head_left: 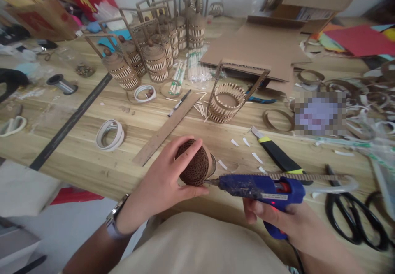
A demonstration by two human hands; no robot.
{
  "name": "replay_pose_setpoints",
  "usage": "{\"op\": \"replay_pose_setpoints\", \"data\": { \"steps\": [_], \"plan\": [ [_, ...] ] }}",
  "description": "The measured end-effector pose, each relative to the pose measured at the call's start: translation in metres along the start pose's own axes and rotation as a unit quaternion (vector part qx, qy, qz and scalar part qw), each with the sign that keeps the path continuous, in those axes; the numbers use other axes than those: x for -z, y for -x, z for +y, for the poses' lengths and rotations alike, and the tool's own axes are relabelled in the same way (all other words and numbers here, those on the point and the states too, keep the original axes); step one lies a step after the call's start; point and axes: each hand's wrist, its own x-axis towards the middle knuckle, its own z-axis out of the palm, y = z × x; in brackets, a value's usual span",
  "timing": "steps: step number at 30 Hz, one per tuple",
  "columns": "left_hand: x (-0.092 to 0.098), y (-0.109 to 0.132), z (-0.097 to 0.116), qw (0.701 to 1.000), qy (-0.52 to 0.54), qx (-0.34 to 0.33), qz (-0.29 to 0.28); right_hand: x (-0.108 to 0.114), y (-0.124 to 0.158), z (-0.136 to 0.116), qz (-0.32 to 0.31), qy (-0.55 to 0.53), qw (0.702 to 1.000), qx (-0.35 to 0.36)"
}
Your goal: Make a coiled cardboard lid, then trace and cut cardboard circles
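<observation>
My left hand (162, 183) is closed round a brown coiled-cardboard dome (194, 163) with a cardboard ring at its far end, held just above the near edge of the wooden table (92, 163). My right hand (285, 220) grips a blue hot glue gun (262, 187) by its handle. The gun's nozzle touches the lower right rim of the dome. A watch sits on my left wrist.
Several finished cardboard lanterns (154, 56) stand at the back. An unfinished slatted basket (226, 101) sits mid-table. A utility knife (276, 152), black scissors (358, 216), a wooden ruler (165, 130), tape rolls (109, 134), cardboard sheets (256, 47) and paper strips lie around.
</observation>
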Motion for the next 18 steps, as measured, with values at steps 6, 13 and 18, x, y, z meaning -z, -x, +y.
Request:
{"op": "replay_pose_setpoints", "data": {
  "steps": [6,13,18],
  "plan": [
    [0.0003,0.0004,0.0021,1.0,-0.017,-0.014,0.011,0.0,0.0016,-0.0023,0.002,-0.005,1.0,-0.009],
    [-0.0001,0.0019,0.0018,0.999,-0.024,-0.027,0.018,-0.0023,0.003,-0.0067,0.007,-0.003,1.0,-0.027],
    [0.0004,0.003,0.0028,0.999,-0.034,-0.033,0.018,-0.0035,0.0035,-0.0093,0.009,0.002,1.0,-0.024]
  ]
}}
